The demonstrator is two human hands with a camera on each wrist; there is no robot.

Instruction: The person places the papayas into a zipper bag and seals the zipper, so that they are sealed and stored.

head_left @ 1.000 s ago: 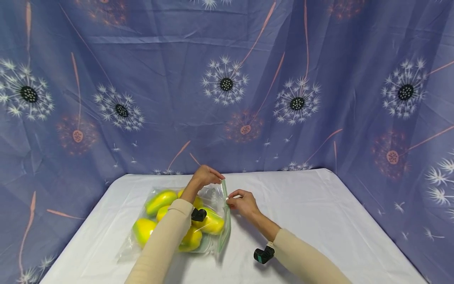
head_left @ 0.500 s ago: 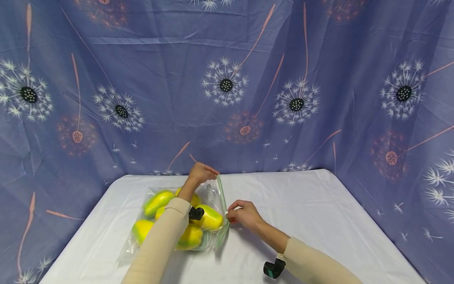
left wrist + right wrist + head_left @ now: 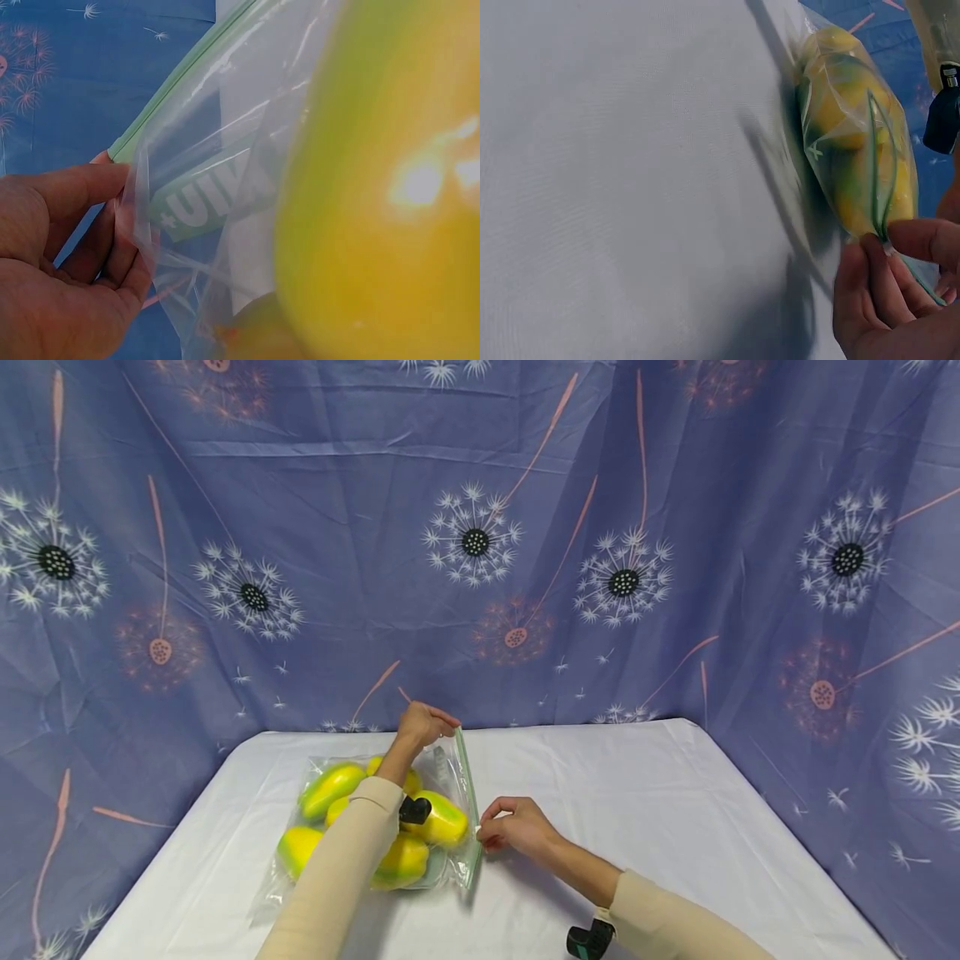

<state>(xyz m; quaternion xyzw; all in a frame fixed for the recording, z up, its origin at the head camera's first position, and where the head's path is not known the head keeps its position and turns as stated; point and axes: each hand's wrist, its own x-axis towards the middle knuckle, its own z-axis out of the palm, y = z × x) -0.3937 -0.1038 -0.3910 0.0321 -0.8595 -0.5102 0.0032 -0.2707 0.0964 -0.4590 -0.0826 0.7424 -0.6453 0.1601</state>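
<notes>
A clear zip bag [image 3: 453,860] lies on the table, with several yellow-green, mango-like fruits [image 3: 441,820] inside. Along its right edge runs a green zip strip [image 3: 467,772]. My left hand [image 3: 423,724] pinches the far corner of that edge; the left wrist view shows its thumb and fingers on the clear film [image 3: 139,199]. Lower on the strip, my right hand [image 3: 519,825] pinches a small white slider [image 3: 478,832]. In the right wrist view, the two green lips [image 3: 883,161] stand apart on the near side of the slider and run together behind it.
A white cloth covers the table [image 3: 637,810]. Behind it hangs a blue curtain [image 3: 360,568] with dandelion prints. My left forearm [image 3: 341,868] crosses over the bag and hides part of the fruits. A black wrist camera [image 3: 588,939] hangs by my right sleeve.
My right hand has moved along the zip strip toward the near end, with the slider between its fingers. My left hand has shifted slightly left and away, and the strip now looks straighter.
</notes>
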